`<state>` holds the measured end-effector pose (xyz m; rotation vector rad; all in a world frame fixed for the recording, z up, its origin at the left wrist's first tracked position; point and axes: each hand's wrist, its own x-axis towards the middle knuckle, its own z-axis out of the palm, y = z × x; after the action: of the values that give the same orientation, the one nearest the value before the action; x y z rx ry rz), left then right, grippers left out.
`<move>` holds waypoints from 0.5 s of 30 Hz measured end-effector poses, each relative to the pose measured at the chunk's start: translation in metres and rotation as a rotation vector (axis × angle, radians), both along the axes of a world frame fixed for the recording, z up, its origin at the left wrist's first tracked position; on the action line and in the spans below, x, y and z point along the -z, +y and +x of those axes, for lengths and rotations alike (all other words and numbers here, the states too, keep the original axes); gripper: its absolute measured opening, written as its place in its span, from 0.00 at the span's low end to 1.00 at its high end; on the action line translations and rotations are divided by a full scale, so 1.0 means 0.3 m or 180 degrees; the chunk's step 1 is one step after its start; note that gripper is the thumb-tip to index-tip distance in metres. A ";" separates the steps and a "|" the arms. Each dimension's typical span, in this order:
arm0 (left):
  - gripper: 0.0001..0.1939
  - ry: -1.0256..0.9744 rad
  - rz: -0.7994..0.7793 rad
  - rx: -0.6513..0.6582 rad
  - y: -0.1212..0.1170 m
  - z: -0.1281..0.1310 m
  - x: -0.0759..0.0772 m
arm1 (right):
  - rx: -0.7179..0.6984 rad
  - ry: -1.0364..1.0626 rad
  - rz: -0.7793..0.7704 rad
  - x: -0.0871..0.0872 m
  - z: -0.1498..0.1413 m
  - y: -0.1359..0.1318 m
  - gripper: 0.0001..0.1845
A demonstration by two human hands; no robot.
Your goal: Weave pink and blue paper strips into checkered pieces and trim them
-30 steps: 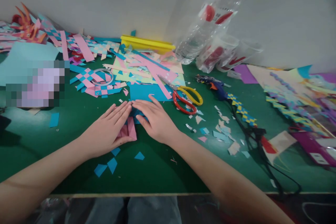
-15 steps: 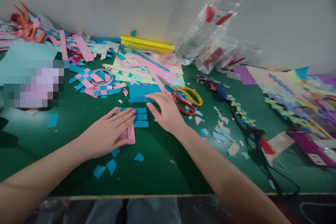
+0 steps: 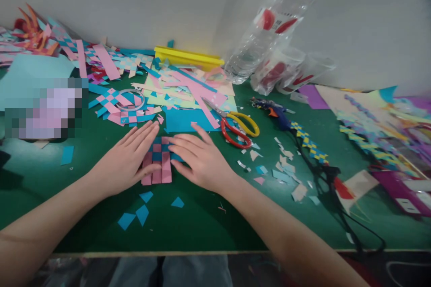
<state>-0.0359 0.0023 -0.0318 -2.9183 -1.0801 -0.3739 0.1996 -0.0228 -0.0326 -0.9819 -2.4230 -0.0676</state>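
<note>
Both hands lie low over a small woven paper piece (image 3: 166, 168) of pink and blue strips, set on the green table (image 3: 208, 228) in front of the person. The left hand (image 3: 126, 161) is flat, palm down, its four fingers straight, close together and slanting up to the right, the thumb spread away from them across the pink strips at the near left of the weave. The right hand (image 3: 200, 159) mirrors it from the other side, palm down and slightly arched, fingers pointing left with the tips at the blue strips, index raised a little, thumb apart and lower. Both are spread rather than closed, with neither gripping anything; how firmly they press cannot be told. The forearms angle in from the lower corners, wrists nearly straight. Near side of the left hand, blue scraps (image 3: 142, 215) are scattered on the table. Beyond the fingers lies a blue sheet (image 3: 182, 121), with open-handled scissors (image 3: 223, 125) at its right end. Farther left, a checkered woven piece (image 3: 109, 97) touches a clear ring (image 3: 131, 110); farther right rests a blue glue gun (image 3: 283, 119). At the wall stands a plastic bottle (image 3: 247, 56), tilted in view.
</note>
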 end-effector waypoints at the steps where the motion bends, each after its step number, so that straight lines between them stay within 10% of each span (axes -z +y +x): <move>1: 0.41 0.0017 0.0003 -0.0012 0.006 -0.010 -0.001 | -0.0050 -0.0098 -0.0064 0.006 -0.007 -0.005 0.17; 15: 0.35 0.0065 0.0019 0.0002 0.015 -0.029 -0.001 | -0.0151 -0.0128 -0.0086 0.016 0.015 0.020 0.12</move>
<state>-0.0446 0.0070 -0.0316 -2.9106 -1.0736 -0.3459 0.2041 -0.0169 -0.0373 -0.9430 -2.4886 -0.0382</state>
